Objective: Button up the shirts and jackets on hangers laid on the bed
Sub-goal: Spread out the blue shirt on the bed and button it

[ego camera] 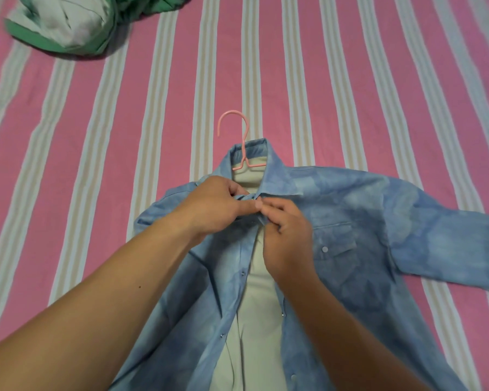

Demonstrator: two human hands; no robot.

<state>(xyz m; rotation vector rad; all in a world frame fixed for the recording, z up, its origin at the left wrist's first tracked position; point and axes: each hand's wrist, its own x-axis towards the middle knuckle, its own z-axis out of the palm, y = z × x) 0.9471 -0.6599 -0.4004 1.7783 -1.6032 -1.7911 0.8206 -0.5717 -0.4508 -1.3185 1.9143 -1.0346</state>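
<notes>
Centrally in the frame, a light blue denim shirt lies face up on a pink hanger, whose hook points toward the top of the picture. Both hands meet just below the collar: the left hand comes in from the lower left with its fingers curled, pinching the shirt's front edge at the top, and the right hand comes in from the lower right, its fingers likewise curled and pinching the opposite front edge right beside the left thumb. Below the hands the shirt front gapes open, showing a pale lining and a row of small snap buttons down each edge. Underneath is a pink-and-white striped bed sheet. At the upper left of the frame sits a crumpled green and white garment, well apart from the shirt.
</notes>
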